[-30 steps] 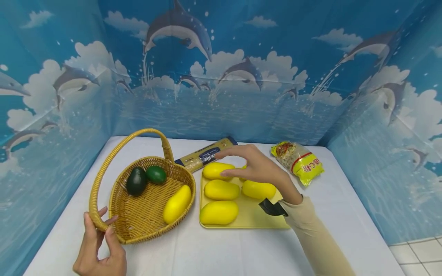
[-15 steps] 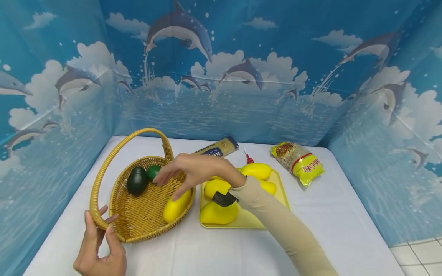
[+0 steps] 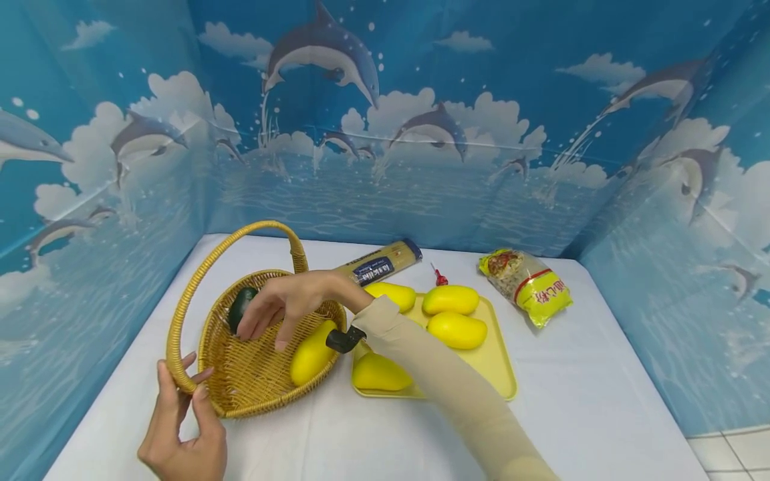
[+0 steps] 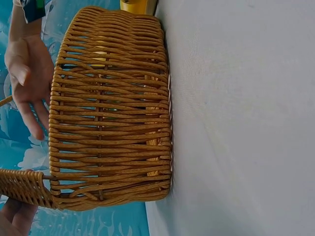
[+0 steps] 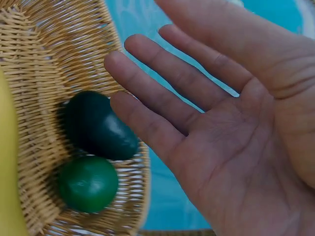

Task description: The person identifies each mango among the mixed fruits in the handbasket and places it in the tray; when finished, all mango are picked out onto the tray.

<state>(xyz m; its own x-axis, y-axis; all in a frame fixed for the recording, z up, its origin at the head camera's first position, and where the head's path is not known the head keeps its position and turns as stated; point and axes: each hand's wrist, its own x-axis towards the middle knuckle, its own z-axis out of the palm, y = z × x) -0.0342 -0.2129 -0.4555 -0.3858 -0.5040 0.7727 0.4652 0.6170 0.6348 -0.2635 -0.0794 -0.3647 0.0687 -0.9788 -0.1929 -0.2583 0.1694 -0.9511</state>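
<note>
My left hand pinches the lower end of the wicker basket's handle at the near left. Over the basket my right hand hovers, palm down, fingers loosely bent with nothing in them. Inside the basket lie a dark avocado, a smaller green lime-like fruit and a yellow mango. My right hand hides the green fruit in the head view. In the left wrist view the basket's woven side stands on the white cloth, the right hand's palm beyond its rim.
Right of the basket, a yellow tray holds several mangoes, partly behind my right sleeve. Behind it lie a spaghetti pack and a small red wrapped item. A pasta bag lies at the back right.
My right hand has moved left from over the tray to over the basket, empty throughout. The left hand keeps its hold on the handle. The head view has shifted slightly.
</note>
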